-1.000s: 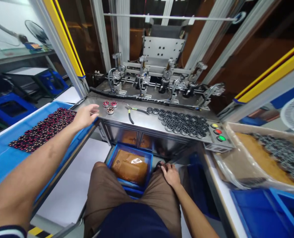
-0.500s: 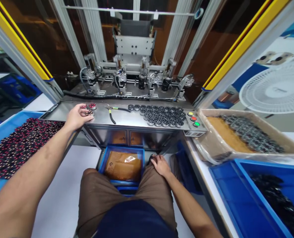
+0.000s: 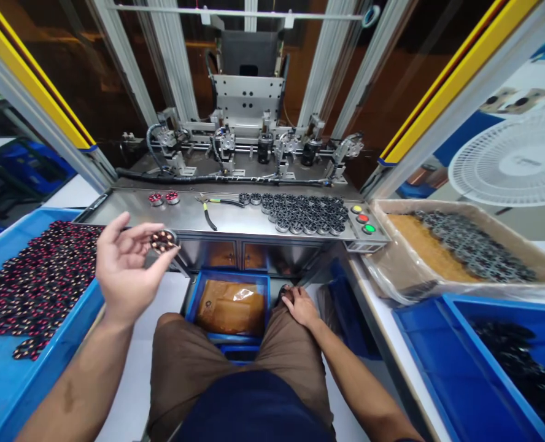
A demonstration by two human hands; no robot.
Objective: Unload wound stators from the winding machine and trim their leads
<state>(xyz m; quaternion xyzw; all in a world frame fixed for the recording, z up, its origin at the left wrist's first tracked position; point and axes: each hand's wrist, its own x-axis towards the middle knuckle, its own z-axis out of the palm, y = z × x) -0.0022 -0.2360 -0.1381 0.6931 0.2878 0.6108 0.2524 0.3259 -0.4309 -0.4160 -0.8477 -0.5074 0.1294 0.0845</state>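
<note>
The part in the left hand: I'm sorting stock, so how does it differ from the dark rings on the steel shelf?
The part shows copper-coloured coils; the rings look plain dark grey. The part is single, pinched in the left hand off the shelf; the rings lie clustered on it. Both are small and round.

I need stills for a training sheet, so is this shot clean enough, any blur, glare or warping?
Head view: sharp in the middle, and the coil part in the left hand reads clearly. Head view: wide-angle warp splays the yellow frame bars outward. Head view: the steel shelf shows only a mild sheen, and the machine bay behind it is dim.
</note>
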